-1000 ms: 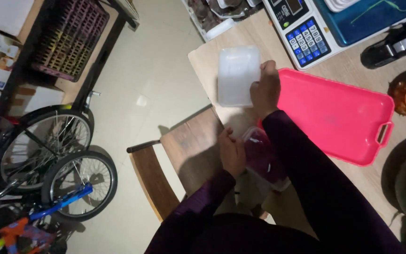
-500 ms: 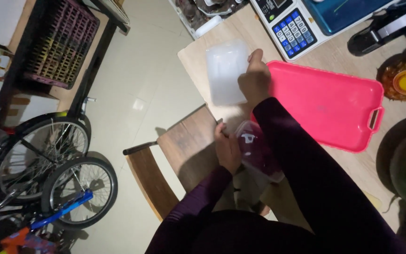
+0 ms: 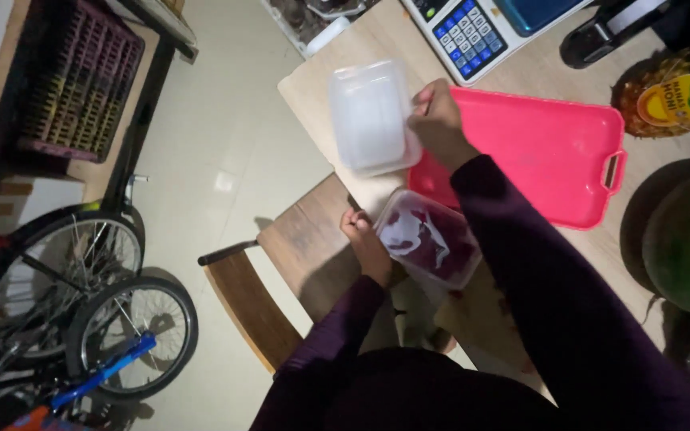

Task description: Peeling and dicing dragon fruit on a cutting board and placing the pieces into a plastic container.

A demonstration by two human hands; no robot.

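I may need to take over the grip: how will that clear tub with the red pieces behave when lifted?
The clear tub looks thin-walled, so it probably flexes if squeezed. It is open-topped and tilted in the left hand, so the red pieces could spill. Smooth plastic may be slippery.

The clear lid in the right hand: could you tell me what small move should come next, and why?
Probably lower the clear lid onto the tub of dark red pieces. The right hand holds it raised beside the pink tray, while the left hand steadies the open tub.
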